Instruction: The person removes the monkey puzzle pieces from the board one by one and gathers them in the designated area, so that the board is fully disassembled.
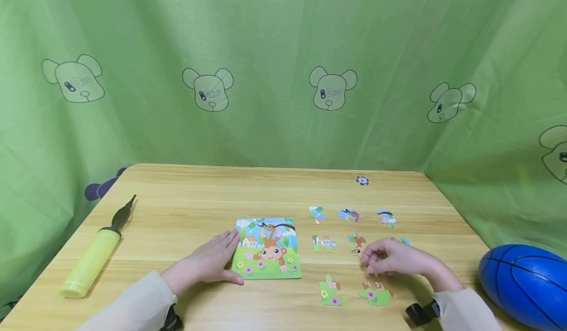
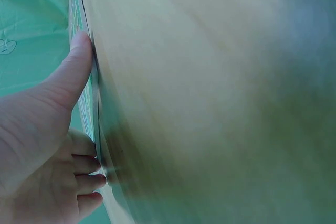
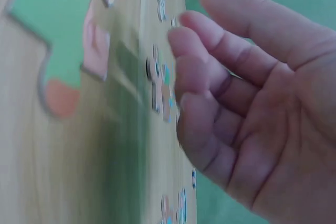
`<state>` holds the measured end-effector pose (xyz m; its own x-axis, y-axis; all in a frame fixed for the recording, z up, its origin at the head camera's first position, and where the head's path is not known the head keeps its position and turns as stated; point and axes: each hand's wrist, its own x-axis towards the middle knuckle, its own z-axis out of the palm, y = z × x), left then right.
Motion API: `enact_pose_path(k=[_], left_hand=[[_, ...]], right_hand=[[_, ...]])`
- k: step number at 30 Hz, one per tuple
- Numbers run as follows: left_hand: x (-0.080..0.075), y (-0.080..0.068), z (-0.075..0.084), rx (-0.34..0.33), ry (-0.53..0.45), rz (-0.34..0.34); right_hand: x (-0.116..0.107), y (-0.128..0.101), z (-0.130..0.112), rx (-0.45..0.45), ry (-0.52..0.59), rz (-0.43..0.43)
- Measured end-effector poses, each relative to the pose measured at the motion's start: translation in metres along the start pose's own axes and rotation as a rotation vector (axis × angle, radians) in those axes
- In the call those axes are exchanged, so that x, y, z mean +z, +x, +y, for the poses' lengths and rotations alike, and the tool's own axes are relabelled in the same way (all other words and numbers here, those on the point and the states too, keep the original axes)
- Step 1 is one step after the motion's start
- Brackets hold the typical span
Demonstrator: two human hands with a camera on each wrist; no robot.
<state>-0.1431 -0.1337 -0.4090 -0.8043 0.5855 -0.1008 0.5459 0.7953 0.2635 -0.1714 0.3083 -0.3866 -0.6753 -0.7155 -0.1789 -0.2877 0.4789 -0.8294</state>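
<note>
A square puzzle board (image 1: 266, 250) with a monkey picture lies mid-table. My left hand (image 1: 214, 257) lies along its left edge, with fingers and thumb extended; the left wrist view shows the thumb (image 2: 79, 61) against the board's side. My right hand (image 1: 390, 257) hovers over the loose puzzle pieces, its fingers loosely curled and nothing between them. Nearest to it is a monkey-face piece (image 1: 357, 245); another piece (image 1: 402, 240) is partly hidden behind the hand. Below lies a green piece with a flower (image 1: 376, 296), and to its left a corner piece (image 1: 330, 295).
Toward the back are several more pieces, including a branch piece (image 1: 350, 215); a house piece (image 1: 323, 243) is beside the board. A yellow hand pump (image 1: 90, 262) lies at left. A blue ball (image 1: 522, 284) sits at right, and a round chip (image 1: 362, 180) near the back edge.
</note>
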Motion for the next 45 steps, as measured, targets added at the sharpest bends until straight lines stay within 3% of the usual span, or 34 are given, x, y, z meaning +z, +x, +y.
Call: enact_pose_path(k=[14, 26, 36, 45], left_hand=[[-0.001, 0.0, 0.001, 0.007, 0.008, 0.002], [0.001, 0.001, 0.0, 0.007, 0.014, 0.001], [0.0, -0.001, 0.001, 0.006, 0.003, -0.003], [0.0, -0.001, 0.0, 0.009, 0.011, 0.0]], right_hand=[[0.018, 0.06, -0.033, -0.08, -0.19, 0.068], [0.053, 0.108, -0.052, -0.118, -0.267, 0.017], [0.072, 0.126, -0.058, -0.13, -0.437, -0.001], [0.075, 0.128, -0.061, -0.088, -0.47, -0.001]])
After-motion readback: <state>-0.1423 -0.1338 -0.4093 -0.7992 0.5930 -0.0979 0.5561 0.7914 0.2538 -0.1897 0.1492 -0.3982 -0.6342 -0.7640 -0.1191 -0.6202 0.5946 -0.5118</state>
